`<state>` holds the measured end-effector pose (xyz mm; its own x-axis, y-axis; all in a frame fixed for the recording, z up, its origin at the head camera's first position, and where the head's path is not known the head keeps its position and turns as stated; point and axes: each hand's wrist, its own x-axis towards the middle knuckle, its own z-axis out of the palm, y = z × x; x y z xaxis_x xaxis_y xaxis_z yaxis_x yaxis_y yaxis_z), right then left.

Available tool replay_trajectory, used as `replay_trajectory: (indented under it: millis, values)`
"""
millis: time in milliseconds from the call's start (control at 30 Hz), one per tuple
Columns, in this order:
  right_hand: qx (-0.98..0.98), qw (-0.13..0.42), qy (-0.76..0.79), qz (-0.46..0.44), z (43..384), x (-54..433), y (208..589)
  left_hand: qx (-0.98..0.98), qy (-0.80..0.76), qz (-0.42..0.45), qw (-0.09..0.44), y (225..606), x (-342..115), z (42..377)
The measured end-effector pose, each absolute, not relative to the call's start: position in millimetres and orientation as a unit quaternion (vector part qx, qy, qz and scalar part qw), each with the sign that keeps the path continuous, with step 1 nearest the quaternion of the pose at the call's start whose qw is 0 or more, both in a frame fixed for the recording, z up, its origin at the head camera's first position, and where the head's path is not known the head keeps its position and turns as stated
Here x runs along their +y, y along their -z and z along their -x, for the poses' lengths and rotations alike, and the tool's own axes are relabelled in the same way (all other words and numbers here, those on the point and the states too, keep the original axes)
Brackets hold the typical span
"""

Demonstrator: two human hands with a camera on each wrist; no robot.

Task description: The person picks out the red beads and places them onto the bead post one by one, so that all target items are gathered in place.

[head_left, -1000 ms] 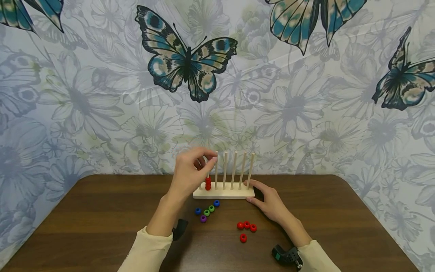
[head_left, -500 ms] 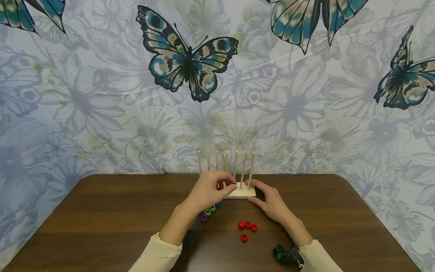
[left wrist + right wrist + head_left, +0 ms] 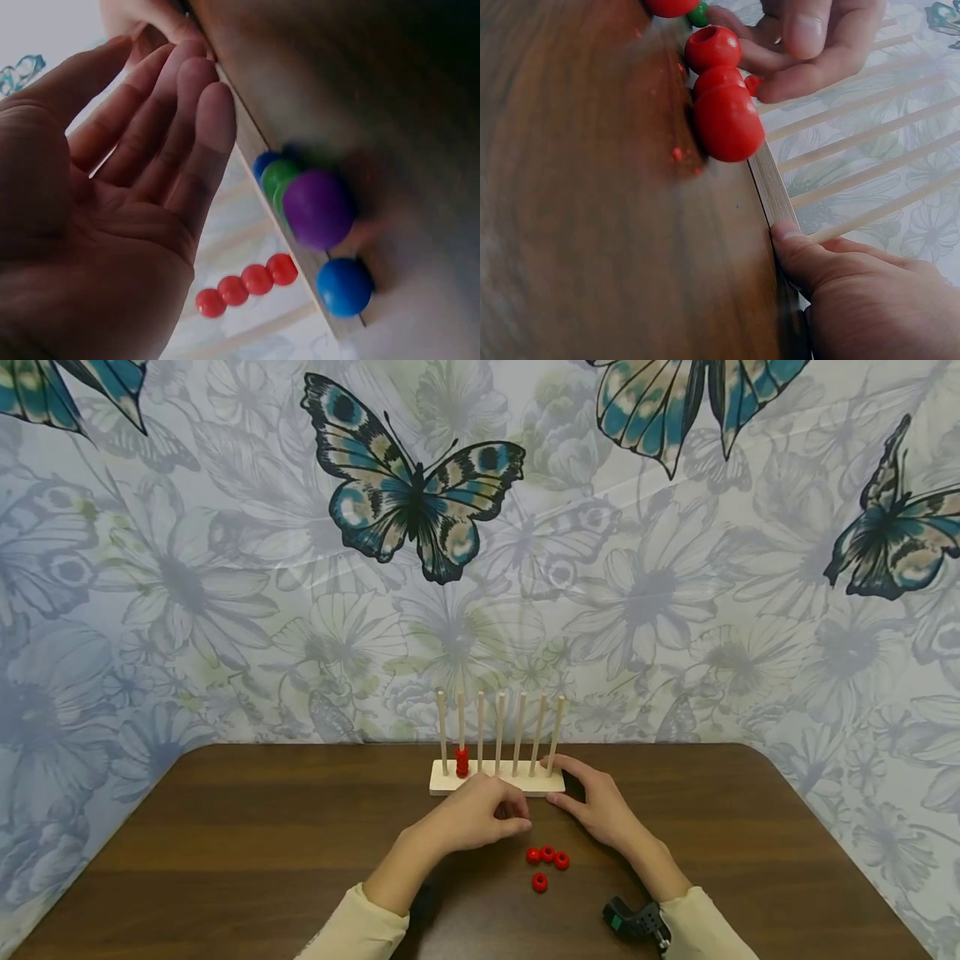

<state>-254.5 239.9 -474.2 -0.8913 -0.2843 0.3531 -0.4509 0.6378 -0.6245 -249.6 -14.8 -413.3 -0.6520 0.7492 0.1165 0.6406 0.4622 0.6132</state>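
A pale wooden peg stand (image 3: 444, 786) with a row of upright pegs stands near the back of the table. Its second peg from the left carries a stack of several red beads (image 3: 462, 763). My right hand (image 3: 600, 806) grips the stand's right end, thumb against the front edge and fingers behind. In front of the stand, my left hand (image 3: 480, 814) hangs low with loosely bent fingers and nothing in them. Several loose red beads (image 3: 539, 882) lie just right of it. A purple bead (image 3: 319, 210), green beads (image 3: 279, 178) and blue beads (image 3: 345, 287) show in the left wrist view; my left hand hides them in the head view.
The brown wooden table (image 3: 225, 843) reaches back to a wall cloth (image 3: 645, 635) printed with butterflies and flowers. A black strap device (image 3: 636, 920) is on my right wrist.
From the top of a peg on the left, my left hand has come down and to the right, towards the loose red beads. My right hand has stayed on the stand.
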Motion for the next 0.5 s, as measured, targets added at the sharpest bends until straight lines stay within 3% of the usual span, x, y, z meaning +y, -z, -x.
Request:
replay_trajectory:
  millis: [233,500]
  values:
    - [-0.899,0.115,-0.368,-0.210,255.5,240.6,474.4,0.847,-0.311,-0.413,0.124,419.7,-5.9,242.6]
    - [-0.896,0.114,-0.372,-0.212,255.3,240.5,475.0,0.852,-0.304,-0.407,0.126,421.0,-1.8,238.1]
